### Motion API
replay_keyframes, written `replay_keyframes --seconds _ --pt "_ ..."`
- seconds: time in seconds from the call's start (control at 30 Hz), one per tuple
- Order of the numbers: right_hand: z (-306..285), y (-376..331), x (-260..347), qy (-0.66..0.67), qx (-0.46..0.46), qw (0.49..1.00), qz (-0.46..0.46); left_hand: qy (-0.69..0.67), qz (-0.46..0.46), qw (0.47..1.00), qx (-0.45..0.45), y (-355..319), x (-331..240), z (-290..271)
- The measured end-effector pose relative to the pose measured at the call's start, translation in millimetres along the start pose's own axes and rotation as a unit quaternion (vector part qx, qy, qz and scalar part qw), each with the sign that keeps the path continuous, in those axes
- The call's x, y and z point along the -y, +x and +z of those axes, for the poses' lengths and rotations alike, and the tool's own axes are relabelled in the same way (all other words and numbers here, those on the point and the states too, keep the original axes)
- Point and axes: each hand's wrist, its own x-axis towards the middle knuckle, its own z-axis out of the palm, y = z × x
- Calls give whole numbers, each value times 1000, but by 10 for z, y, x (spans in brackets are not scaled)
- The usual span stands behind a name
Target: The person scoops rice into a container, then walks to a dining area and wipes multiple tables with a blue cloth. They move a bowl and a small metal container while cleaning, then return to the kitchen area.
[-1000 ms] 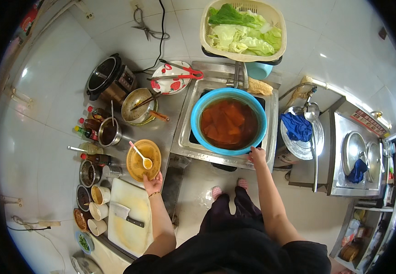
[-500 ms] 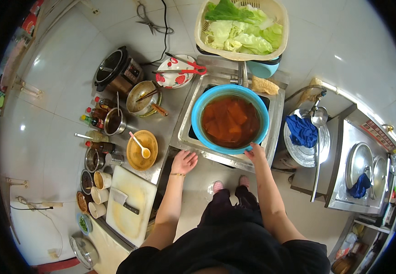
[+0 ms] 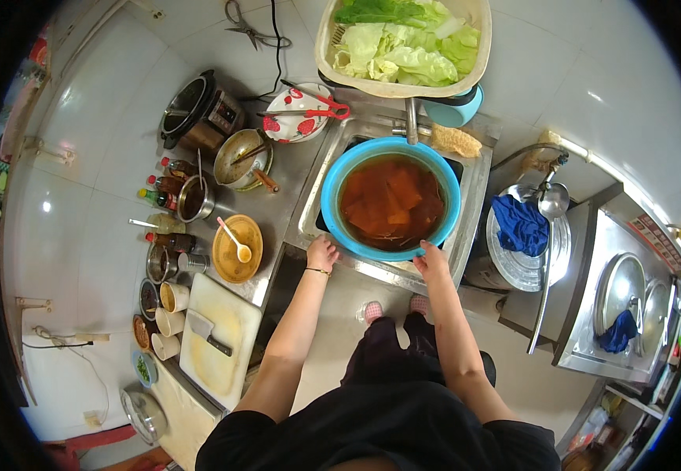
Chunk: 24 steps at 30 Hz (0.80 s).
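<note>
A round blue basin [image 3: 452, 206] stands in the metal sink [image 3: 310, 212], filled with dark reddish-brown liquid in which several flat orange-brown pieces lie. My right hand [image 3: 432, 261] is closed on the basin's near rim, at its right side, with the thumb and fingers pinching the edge. To the left, my left hand [image 3: 323, 254] is at the sink's front edge, close to the basin's near-left rim. Its fingers are curled together, and whatever they grip is hidden.
Behind the sink is a cream basket [image 3: 403, 88] of lettuce; beside the tap lies a yellowish sponge [image 3: 456, 141]. On the left counter are a brown bowl [image 3: 237, 263] with a spoon, a cutting board [image 3: 222, 361] with a cleaver [image 3: 208, 331], and sauce bottles. A lidded pot [image 3: 556, 251] stands right.
My left hand has moved up to the sink's front edge, its spread fingers now curled. My right hand stays at the basin's rim. The view has shifted slightly.
</note>
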Motion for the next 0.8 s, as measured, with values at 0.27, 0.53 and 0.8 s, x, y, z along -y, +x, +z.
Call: replay_keyframes --seconds 0.27,0.53,0.8 --pt "-103 249 -47 -32 44 998 28 21 62 998 15 -327 -24 -21" --pt "-83 113 -48 5 40 999 12 -20 152 987 50 -411 -679 -543" --pt "176 4 -1 -57 -107 938 -325 -36 192 981 2 123 -1821 -698"
